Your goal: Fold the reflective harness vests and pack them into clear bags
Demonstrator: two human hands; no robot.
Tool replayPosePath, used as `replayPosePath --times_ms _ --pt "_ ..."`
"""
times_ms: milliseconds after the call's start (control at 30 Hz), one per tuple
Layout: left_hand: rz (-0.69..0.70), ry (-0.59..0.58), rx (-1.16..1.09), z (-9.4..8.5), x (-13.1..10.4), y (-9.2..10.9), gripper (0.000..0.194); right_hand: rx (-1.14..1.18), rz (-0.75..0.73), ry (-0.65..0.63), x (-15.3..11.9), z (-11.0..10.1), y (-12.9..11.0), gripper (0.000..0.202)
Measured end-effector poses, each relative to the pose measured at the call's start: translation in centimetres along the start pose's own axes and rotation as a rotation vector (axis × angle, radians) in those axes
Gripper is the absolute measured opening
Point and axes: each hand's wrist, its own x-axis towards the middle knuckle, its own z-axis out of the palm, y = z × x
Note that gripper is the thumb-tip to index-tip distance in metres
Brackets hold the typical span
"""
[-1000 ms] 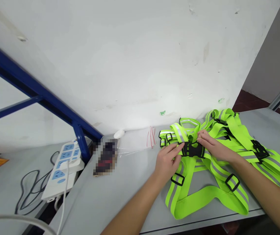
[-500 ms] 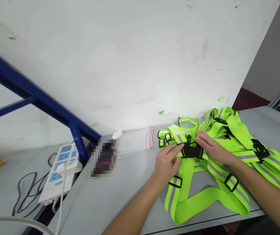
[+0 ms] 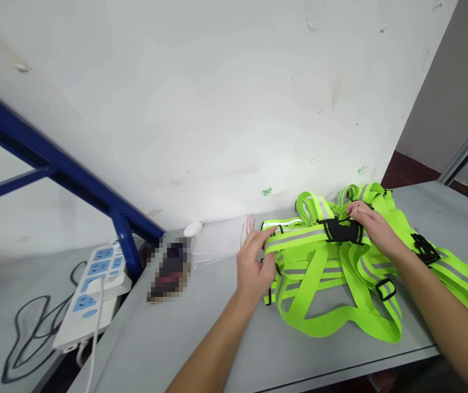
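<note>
A bright yellow-green harness of straps with grey reflective stripes (image 3: 299, 236) lies spread on the grey table. My left hand (image 3: 257, 263) pinches one striped strap near its black slider, at the harness's left side. The strap runs taut to a black connector piece (image 3: 343, 230). At that piece's upper right corner, my right hand (image 3: 375, 225) grips its edge with closed fingers. A black adjuster buckle (image 3: 385, 289) sits on a strap below my right hand. More straps with a black buckle (image 3: 425, 248) lie beyond my right forearm.
A clear plastic bag (image 3: 217, 237) and a white oval object (image 3: 193, 228) lie by the wall. Left of them is a pixelated item (image 3: 170, 273). A white power strip (image 3: 90, 295) with cables stands at the left, by a blue metal frame (image 3: 123, 234).
My left hand has left the black piece and moved left, drawing a strap out straight. The black piece and my right hand have shifted slightly up and right. The view has shifted a little.
</note>
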Motion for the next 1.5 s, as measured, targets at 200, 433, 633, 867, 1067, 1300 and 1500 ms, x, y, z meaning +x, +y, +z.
replayPosePath --times_ms 200,433,633,867,1067,1300,1500 --pt "-0.221 0.032 -0.093 0.0 0.5 -1.6 0.031 -0.323 -0.041 -0.057 0.0 0.9 1.6 0.028" --pt "-0.102 -0.259 0.188 1.4 -0.3 -0.7 0.043 -0.481 -0.133 -0.056 -0.2 2.4 2.5 0.025" --pt "0.076 -0.469 0.605 1.9 -1.0 1.3 0.063 -0.475 -0.200 0.011 -0.3 1.9 1.2 0.024" --pt "-0.113 -0.567 0.801 1.6 -0.6 1.5 0.064 -0.659 -0.176 -0.287 -2.1 3.0 0.3 0.055" --pt "-0.169 -0.659 0.791 0.1 0.1 1.2 0.059 -0.779 -0.109 -0.315 -2.3 2.5 0.8 0.046" --pt "-0.139 -0.398 0.625 -2.4 1.4 0.8 0.055 -0.844 -0.078 -0.099 -1.4 0.6 0.2 0.068" --pt "-0.123 -0.093 0.381 -3.9 2.1 0.7 0.046 -0.795 0.034 0.109 -0.7 -0.7 1.1 0.053"
